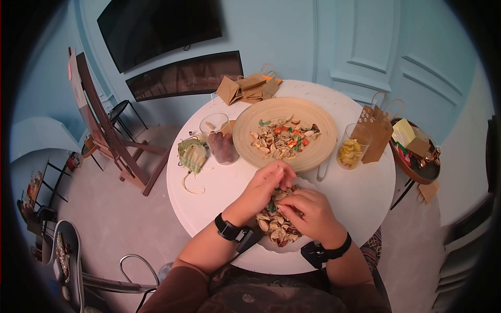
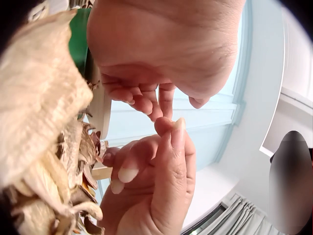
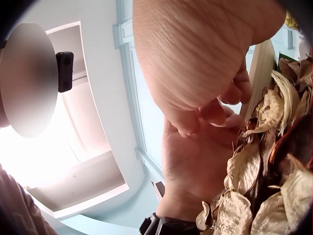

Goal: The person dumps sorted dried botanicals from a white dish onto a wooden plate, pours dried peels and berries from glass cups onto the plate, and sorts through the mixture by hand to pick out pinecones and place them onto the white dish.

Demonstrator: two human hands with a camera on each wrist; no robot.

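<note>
A bowl with a pale wavy rim (image 1: 282,249) stands at the near edge of the table, heaped with dried potpourri petals (image 1: 274,227). My left hand (image 1: 267,187) is over the far left of this heap, its fingers loosely bent and reaching forward. From the right, my right hand (image 1: 311,213) comes close to it. In the left wrist view the right hand (image 2: 159,181) has curled fingers and its thumb tip against a fingertip; nothing shows between them. Petals crowd the side of both wrist views, and a green piece (image 1: 272,205) lies near the right fingertips.
Beyond the hands sits a wide wooden plate (image 1: 250,148) bearing more potpourri. Clear cups hold brown (image 1: 223,148) and yellow (image 1: 349,154) pieces at its sides. A green mesh pouch (image 1: 193,158) lies left, tongs (image 1: 323,170) right. Paper bags (image 1: 253,87) lie at the back.
</note>
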